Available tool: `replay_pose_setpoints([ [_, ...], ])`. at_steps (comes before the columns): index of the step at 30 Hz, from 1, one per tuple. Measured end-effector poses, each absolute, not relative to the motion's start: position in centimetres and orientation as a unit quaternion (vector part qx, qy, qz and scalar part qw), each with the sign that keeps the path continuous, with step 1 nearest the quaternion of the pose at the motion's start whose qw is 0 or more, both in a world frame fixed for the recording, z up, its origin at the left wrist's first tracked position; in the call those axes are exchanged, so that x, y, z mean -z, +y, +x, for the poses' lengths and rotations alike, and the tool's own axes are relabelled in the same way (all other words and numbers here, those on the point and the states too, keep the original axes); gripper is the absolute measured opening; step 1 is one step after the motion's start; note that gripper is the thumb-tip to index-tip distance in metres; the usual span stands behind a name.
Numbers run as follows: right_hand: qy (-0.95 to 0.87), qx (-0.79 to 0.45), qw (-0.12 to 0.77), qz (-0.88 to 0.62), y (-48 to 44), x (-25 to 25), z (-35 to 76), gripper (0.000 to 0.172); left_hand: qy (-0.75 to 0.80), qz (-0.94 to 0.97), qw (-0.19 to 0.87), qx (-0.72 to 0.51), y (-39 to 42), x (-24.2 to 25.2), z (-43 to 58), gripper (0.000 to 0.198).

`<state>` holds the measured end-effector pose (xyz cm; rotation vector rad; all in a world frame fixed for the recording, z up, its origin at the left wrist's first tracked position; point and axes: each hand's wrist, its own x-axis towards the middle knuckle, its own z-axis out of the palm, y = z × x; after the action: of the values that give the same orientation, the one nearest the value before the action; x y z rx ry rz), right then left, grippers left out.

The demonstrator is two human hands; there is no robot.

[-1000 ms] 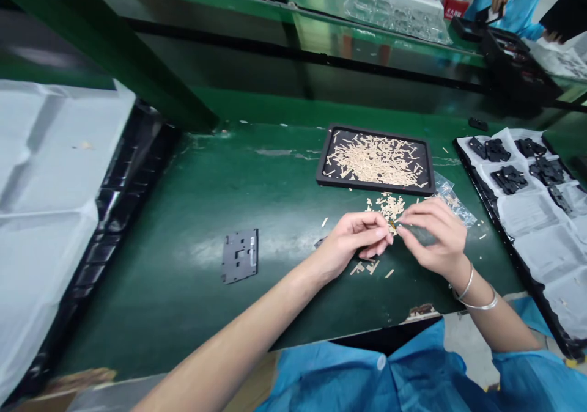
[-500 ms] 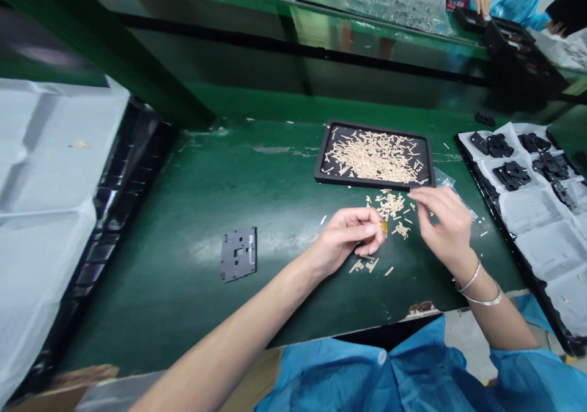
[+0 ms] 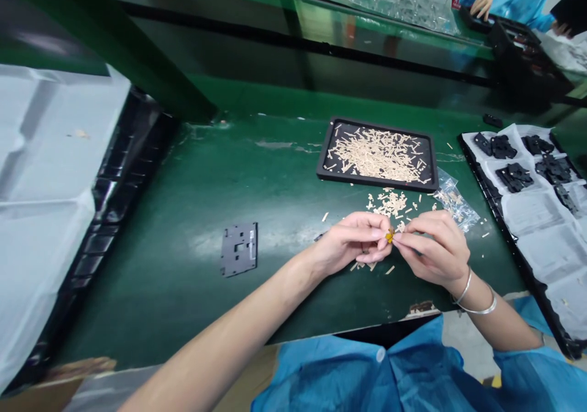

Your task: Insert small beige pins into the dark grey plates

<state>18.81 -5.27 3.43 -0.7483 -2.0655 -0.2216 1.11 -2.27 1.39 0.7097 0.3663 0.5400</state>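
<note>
My left hand pinches a small amber-yellow piece between thumb and fingers, over the green bench. My right hand has come up against it, its thumb and forefinger closed at the piece's edge; whatever those fingertips hold is too small to make out. Under and behind the hands lie loose cream-coloured strips. Beyond them a black tray holds a heap of similar strips. A flat black plastic plate with small cut-outs lies on the bench to the left.
On the right, a lined tray holds several black parts. A clear plastic bag lies beside my right hand. Another large lined tray stands at left, near a green post. Across the partition, a co-worker's hand rests on a black box.
My right hand has moved left and down from near the strip tray's corner to meet my left hand at the amber piece. The view has shifted slightly.
</note>
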Motion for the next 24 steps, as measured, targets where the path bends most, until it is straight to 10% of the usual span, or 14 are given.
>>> replay_pose_setpoints([
  [11,-0.828,0.021,0.462,-0.316,-5.2,-3.3,18.7,0.015,0.21,0.374,0.866,-0.259,-2.2,-1.5,1.1,0.032],
  [24,-0.492,-0.642,0.409,-0.423,-3.9,-3.2,18.9,0.025,0.283,0.435,0.782,-0.344,-2.1,-1.5,1.6,0.035],
])
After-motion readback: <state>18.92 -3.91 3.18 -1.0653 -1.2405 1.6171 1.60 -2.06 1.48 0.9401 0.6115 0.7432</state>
